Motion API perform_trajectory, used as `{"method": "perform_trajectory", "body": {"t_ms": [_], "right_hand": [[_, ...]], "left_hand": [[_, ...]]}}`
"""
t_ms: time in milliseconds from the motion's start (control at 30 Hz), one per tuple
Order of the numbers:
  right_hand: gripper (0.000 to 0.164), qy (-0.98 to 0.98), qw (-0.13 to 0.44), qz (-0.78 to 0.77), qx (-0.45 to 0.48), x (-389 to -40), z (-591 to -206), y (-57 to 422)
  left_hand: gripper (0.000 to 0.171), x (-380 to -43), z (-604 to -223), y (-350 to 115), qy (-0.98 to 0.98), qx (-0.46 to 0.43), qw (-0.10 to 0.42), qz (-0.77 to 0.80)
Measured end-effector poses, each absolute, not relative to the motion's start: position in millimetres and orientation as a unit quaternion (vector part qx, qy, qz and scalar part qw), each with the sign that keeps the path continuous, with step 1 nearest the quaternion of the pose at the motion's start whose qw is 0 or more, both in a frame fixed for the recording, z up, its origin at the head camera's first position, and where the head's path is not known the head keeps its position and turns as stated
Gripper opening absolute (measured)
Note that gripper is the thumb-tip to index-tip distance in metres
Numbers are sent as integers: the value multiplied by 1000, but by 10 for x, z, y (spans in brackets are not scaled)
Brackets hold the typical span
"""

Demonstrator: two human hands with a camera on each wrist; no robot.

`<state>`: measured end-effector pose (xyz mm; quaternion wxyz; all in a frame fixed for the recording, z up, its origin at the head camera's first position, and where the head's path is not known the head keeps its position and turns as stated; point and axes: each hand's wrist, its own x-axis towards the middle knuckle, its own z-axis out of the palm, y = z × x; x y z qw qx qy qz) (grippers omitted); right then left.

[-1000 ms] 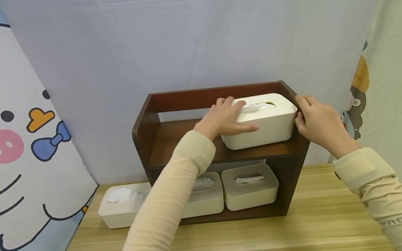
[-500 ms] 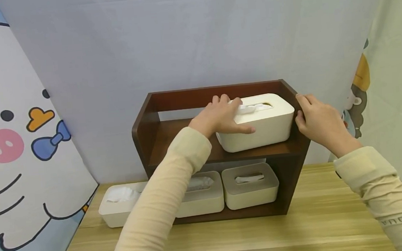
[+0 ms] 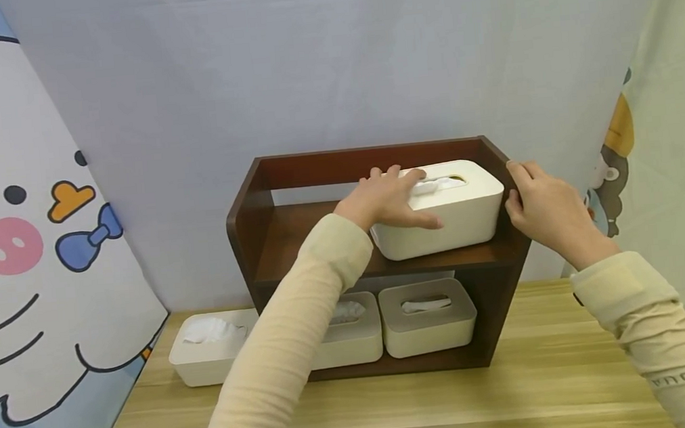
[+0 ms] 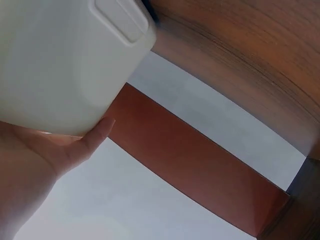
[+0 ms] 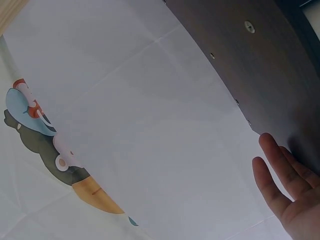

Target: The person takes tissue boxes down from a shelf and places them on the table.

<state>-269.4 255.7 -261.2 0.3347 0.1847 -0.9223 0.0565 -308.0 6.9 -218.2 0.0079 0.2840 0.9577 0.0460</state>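
A cream tissue box, tissue showing in its top slot, sits slightly angled at the right of a dark brown shelf unit's upper level. My left hand grips its left end from above, thumb on the front face and fingers over the top. From the left wrist, a digit lies along the box's edge. My right hand holds the top edge of the shelf's right side panel, thumb inside. In the right wrist view, fingers lie on the panel's outer side.
Two more tissue boxes, one at the middle and one at the right, stand on the lower level. Another tissue box is on the wooden table, left of the shelf, partly behind my left sleeve. A pale curtain hangs behind.
The upper tissue box has shifted slightly left and toward me, mostly in the first half second, with my left hand on it. My right hand stays on the side panel.
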Motion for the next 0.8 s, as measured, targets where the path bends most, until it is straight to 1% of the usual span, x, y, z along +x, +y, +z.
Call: {"method": "perform_trajectory", "body": {"t_ms": [233, 567, 800], "right_hand": [[43, -922, 335, 53, 188, -2692, -2605, 2569], [44, -921, 334, 45, 193, -2685, -2595, 2570], [44, -920, 337, 43, 196, -2680, -2595, 2566]], "left_hand": [[89, -3104, -2178, 85, 957, 287, -8, 49], [89, -3098, -2172, 48, 957, 290, -31, 3], [88, -3086, -2177, -7, 957, 287, -41, 0]]}}
